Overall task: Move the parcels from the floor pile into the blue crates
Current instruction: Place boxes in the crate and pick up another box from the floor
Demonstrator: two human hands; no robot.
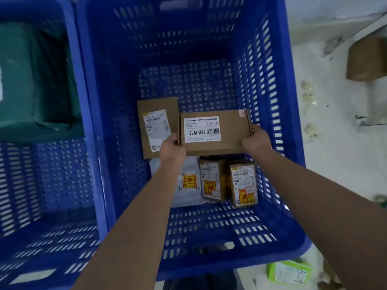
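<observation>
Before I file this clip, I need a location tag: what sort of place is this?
Probably a parcel sorting or storage room. Both hands hold a labelled cardboard box inside a big blue crate that already has other labelled parcels in it, and a second crate stands beside it on a rough white floor.

crate (pixel 270 59): blue, slotted walls | held box (pixel 213 147): brown, white barcode label | small boxes (pixel 243 183): brown, yellow-red stickers | left-crate parcel (pixel 31 80): green | floor (pixel 345 164): white
</observation>
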